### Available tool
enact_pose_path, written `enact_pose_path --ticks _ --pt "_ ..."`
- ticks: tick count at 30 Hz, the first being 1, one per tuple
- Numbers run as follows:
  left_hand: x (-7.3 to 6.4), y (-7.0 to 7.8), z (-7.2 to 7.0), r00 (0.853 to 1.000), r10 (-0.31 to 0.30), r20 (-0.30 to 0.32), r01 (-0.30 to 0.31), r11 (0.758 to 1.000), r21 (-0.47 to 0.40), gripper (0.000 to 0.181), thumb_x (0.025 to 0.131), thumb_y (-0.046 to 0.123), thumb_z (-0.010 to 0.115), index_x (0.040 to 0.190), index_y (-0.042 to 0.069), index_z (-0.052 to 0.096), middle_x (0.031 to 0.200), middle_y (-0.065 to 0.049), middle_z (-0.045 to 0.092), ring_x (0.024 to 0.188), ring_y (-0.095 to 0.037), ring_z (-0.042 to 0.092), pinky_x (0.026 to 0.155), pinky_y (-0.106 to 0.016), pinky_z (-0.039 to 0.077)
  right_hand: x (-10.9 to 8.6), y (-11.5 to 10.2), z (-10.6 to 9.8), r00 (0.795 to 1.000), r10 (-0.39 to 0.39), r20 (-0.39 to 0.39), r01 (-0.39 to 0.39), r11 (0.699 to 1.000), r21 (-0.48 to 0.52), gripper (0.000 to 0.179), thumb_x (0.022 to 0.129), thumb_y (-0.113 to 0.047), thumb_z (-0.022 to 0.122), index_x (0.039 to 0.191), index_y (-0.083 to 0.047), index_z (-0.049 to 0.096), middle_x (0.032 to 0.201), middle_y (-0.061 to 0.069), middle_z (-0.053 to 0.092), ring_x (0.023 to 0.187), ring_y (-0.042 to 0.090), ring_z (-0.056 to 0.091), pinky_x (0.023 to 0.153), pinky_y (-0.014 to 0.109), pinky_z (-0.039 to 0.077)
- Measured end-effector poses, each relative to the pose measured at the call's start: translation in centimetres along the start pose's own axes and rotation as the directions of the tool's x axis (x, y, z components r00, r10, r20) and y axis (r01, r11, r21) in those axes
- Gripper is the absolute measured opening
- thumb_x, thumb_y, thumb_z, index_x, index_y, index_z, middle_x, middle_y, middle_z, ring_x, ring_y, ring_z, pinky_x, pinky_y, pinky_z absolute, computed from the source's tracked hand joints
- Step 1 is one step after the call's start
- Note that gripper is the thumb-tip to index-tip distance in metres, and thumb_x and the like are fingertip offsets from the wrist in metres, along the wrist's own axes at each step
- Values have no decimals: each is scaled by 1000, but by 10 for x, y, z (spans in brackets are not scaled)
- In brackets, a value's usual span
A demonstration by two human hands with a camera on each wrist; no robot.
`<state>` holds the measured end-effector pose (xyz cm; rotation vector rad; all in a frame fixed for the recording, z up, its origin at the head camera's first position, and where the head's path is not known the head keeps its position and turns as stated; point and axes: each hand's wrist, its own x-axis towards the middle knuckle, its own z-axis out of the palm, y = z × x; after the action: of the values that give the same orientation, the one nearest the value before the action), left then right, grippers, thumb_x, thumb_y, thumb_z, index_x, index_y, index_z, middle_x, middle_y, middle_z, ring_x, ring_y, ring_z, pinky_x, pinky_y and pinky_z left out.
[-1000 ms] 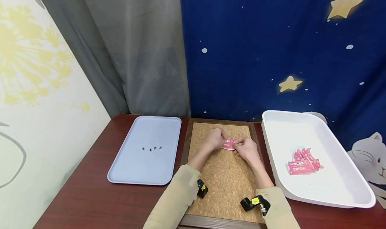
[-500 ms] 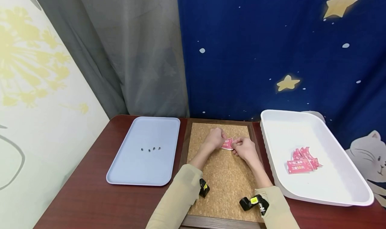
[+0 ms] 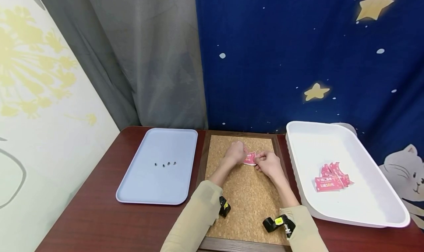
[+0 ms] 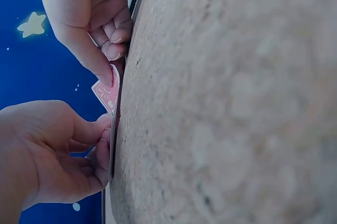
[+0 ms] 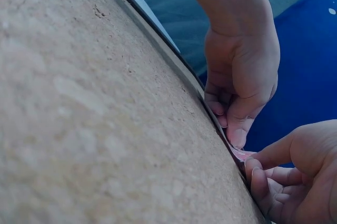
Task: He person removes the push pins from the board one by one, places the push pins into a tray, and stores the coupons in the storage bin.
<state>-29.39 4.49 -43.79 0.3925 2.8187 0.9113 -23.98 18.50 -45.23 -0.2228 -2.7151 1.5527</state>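
A small pink paper coupon (image 3: 250, 158) with white print lies at the far end of a framed cork board (image 3: 246, 196). My left hand (image 3: 236, 152) is at its left edge, thumb and fingertips pinching there; in the left wrist view this left hand (image 4: 58, 153) is the lower one. From the other side, my right hand (image 3: 269, 161) pinches the coupon's right edge between thumb and finger. A corner of the coupon (image 4: 107, 91) stands up a little off the board between the two hands. The right wrist view shows my right thumb (image 5: 279, 153) close to my left thumb (image 5: 238, 134).
Left of the board lies a pale blue tray (image 3: 155, 189) with several small dark pieces (image 3: 169, 163). To the right, a deep white tray (image 3: 357, 207) holds a pile of pink coupons (image 3: 331, 180). Curtains hang behind the dark red table (image 3: 89, 215).
The head view has shifted slightly since a second ago. Both hands stay at the coupon with barely any visible movement.
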Motion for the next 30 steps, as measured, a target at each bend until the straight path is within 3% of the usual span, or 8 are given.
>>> enact_pose_path --ticks 6,12,17,24,30 --pt "-1 0 -1 1000 -3 -6 3 999 -34 43 89 -4 59 53 14 44 51 4 37 48 -10 32 44 -22 25 0 -1 0 1000 1 0 -1 1000 5 10 95 -4 62 95 6 63 66 4 65 55 6 59 52 19 50" --pt "-6 -1 -2 999 -6 -51 2 997 -75 45 88 -2 63 51 15 43 56 4 42 51 -10 37 45 -21 28 -1 0 -1 1000 -5 2 5 1000 18 10 94 -2 62 95 7 63 66 5 65 54 7 59 52 19 49" --pt "-12 -4 -3 997 -5 -81 -8 988 -154 41 85 -4 64 52 13 48 56 4 43 52 -10 37 45 -20 27 0 2 -1 1000 1 4 -1 999 46 10 95 -2 63 97 8 62 68 6 64 55 7 60 52 19 49" --pt "-20 -10 -9 997 -9 -80 -13 961 -277 16 84 -5 66 70 3 68 70 1 56 64 -11 46 56 -20 35 -2 -2 -6 999 23 23 -26 993 111 10 97 0 59 100 10 61 70 8 65 55 9 61 52 21 51" --pt "-28 -17 -18 996 -17 -87 -11 948 -318 8 89 -1 70 81 1 71 74 0 57 70 -12 50 65 -23 42 -3 -8 -12 1000 10 21 -13 990 141 11 98 0 58 102 10 59 72 10 66 57 10 62 55 23 53"
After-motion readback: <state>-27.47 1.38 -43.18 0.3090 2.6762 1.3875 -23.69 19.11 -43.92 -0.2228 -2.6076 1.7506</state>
